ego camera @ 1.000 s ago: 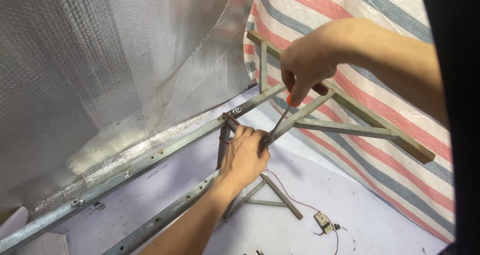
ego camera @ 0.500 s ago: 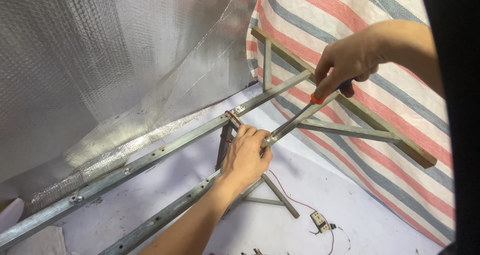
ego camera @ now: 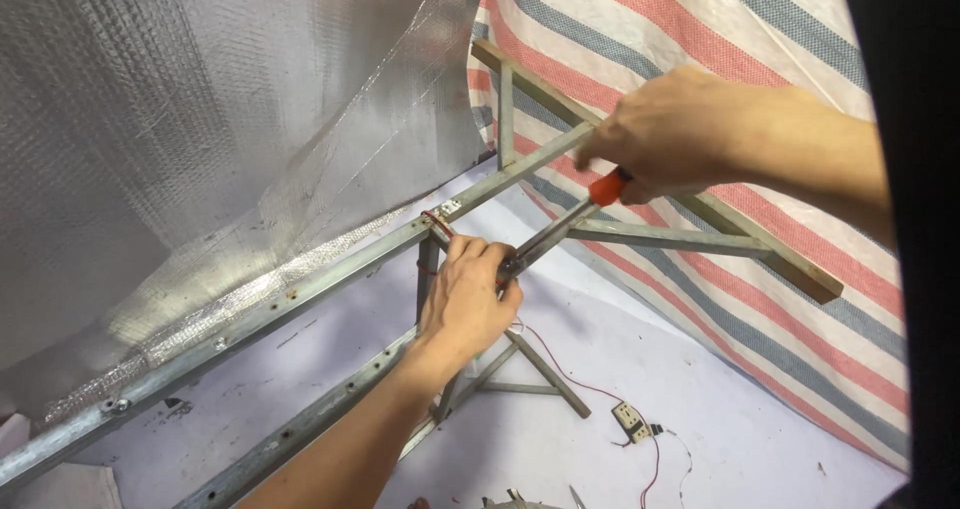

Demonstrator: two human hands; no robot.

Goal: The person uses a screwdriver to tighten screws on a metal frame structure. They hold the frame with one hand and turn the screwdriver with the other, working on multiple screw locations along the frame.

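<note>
While over the metal frame (ego camera: 300, 294) — right hand (ego camera: 670, 134) clamped on screwdriver (ego camera: 560, 227), left hand (ego camera: 468, 304) seemingly gripping its tip.

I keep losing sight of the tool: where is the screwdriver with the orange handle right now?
In the head view, right of centre: the screwdriver slants from the right hand down to the left hand, across the metal frame.

Both forearms were bare from wrist to where they left the frame, with no sleeve, glove, watch or ring showing. The left hand (ego camera: 465, 304) and the right hand (ego camera: 665, 134) were uncovered too. A dark, near-black garment filled the frame's right edge, close to the camera.
</note>
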